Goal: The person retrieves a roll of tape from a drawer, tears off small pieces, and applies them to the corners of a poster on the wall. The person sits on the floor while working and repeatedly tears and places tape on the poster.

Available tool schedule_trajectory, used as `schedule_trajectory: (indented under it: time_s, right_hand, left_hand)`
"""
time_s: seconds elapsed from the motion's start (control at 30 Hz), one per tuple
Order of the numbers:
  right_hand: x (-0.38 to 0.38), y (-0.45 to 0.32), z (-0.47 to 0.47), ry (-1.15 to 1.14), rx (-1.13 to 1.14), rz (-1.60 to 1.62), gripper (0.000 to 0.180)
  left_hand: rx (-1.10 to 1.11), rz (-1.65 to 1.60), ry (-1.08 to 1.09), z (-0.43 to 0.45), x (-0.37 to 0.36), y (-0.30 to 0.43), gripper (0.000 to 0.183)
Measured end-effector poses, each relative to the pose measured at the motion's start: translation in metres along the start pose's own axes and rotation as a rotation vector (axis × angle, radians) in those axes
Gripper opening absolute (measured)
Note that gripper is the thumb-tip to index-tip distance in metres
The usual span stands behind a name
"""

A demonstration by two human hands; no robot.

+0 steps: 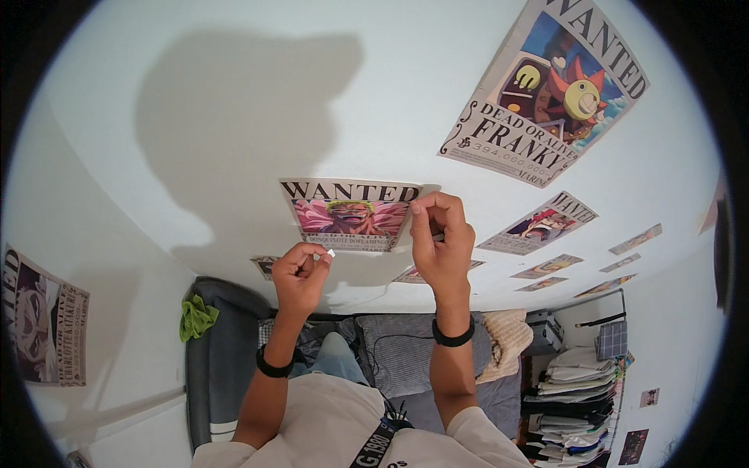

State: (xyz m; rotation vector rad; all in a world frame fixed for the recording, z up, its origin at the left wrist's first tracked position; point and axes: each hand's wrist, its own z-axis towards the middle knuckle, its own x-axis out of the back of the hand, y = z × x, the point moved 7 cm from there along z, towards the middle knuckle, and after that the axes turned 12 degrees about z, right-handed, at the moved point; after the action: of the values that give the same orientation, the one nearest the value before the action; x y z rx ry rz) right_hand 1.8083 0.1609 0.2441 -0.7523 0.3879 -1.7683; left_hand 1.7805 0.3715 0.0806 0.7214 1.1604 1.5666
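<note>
An anime "wanted" poster (351, 216) lies against the white wall straight ahead, with its right edge standing slightly off it. My right hand (442, 234) pinches the poster's upper right corner between thumb and fingers. Below the poster's lower left part, my left hand (301, 272) holds a small white piece (331, 253) between thumb and forefinger; its material cannot be told. Both wrists wear black bands.
A larger poster (544, 93) hangs at upper right, and several smaller ones spread beyond it. Another poster (50, 322) is on the left wall. Below are a dark grey headboard (219, 351), a green cloth (198, 317), a ribbed grey pillow (398, 354) and stacked clothes (573, 398).
</note>
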Motion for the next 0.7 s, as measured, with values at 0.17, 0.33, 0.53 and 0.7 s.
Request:
schedule_trajectory:
  time_s: [0.17, 0.33, 0.53, 0.7]
  right_hand:
    - [0.01, -0.004, 0.003, 0.091, -0.044, -0.095, 0.019]
    - [0.009, 0.001, 0.009, 0.185, 0.002, -0.058, 0.017]
    - [0.027, 0.006, 0.015, 0.354, -0.111, 0.069, 0.018]
    - [-0.034, -0.014, -0.004, 0.007, -0.231, 0.308, 0.013]
  left_hand:
    - [-0.005, 0.005, 0.001, 0.0, -0.002, 0.003, 0.005]
    - [-0.006, 0.007, -0.012, 0.0, -0.004, 0.003, 0.005]
    - [0.032, -0.02, 0.004, -0.002, 0.004, -0.006, 0.005]
    - [0.091, -0.072, 0.062, -0.006, 0.011, -0.023, 0.005]
